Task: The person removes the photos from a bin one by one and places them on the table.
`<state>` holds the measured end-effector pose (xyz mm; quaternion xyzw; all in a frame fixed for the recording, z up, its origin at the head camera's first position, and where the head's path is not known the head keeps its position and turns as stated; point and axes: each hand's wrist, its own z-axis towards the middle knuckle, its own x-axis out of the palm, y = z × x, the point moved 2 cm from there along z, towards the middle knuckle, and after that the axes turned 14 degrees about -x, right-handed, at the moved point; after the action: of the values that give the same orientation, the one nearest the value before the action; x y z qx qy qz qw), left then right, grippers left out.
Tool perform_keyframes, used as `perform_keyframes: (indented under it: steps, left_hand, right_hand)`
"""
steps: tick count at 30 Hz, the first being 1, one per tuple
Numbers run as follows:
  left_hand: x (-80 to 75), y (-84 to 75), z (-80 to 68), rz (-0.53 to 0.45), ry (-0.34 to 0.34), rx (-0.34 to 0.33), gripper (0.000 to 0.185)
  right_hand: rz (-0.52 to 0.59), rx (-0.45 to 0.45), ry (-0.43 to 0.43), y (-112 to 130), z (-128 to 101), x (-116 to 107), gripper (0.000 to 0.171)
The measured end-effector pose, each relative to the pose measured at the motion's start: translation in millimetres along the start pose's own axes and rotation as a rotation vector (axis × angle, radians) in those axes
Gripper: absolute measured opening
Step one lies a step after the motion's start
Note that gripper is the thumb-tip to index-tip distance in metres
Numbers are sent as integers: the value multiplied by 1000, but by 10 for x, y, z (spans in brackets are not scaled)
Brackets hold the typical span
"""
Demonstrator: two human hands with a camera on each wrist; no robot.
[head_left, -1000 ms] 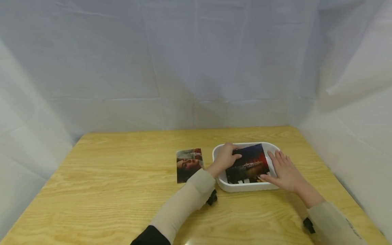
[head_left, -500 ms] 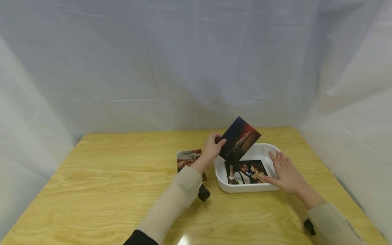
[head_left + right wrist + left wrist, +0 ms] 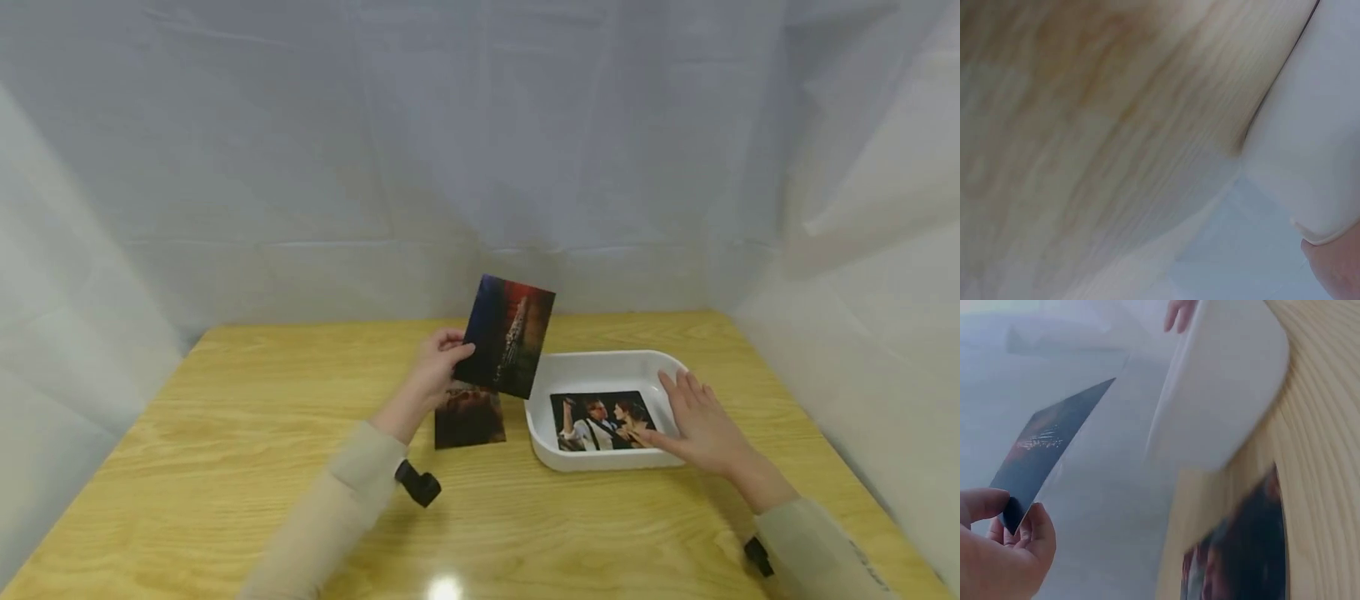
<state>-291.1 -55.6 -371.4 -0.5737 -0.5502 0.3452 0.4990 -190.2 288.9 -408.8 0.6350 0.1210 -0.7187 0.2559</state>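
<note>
My left hand (image 3: 432, 372) pinches a dark photo print (image 3: 508, 335) at its edge, thumb on top. The print, blue and red with a lit streak, is held tilted in the air above the table. In the left wrist view the thumb and curled fingers grip a corner of that print (image 3: 1047, 440). Partly covered beneath it, a second print (image 3: 470, 419) lies on the table. A white tray (image 3: 551, 458) stands to the right, with a print of two people (image 3: 603, 422) lying in it. My right hand (image 3: 708, 429) rests on the tray's right end, fingers spread and fairly straight.
The wooden table (image 3: 247, 433) meets pale sheeting (image 3: 420, 167) at the back, with more sheeting on both sides. A black wrist camera (image 3: 417, 483) hangs under the left cuff, another (image 3: 758, 556) by the right.
My left hand has lifted the dark print out of the tray and carried it left, turning it; the print of two people is now uncovered. The right hand has stayed on the tray.
</note>
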Motion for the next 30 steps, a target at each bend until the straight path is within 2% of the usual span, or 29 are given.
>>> perform_keyframes:
  steps: [2,4,8,12,16,23,30]
  left_hand:
    - [-146,-50,-146,-9,-1,-35,18]
    - [-311,-58,-230,-4,-8,-73,18]
    - [-645,-6,-332,7,-57,-126,18]
    - [-967,81,-408,27,-86,-149,20]
    - [-1220,137,-489,27,-120,-166,20]
    - [-1511,222,-540,52,-182,-213,24]
    - [-1599,293,-540,219,-256,-250,24]
  right_hand:
    - [0,1,3,3,1,4,93]
    - [-5,0,1,4,-3,3,92]
    - [-8,-6,-2,5,-8,-1,91]
    - [-6,-6,-2,12,-13,-9,91]
    - [2,-1,-1,22,-18,-28,90]
    - [-8,-7,-16,32,-26,-57,89]
    - [-3,-1,4,12,-33,-17,90]
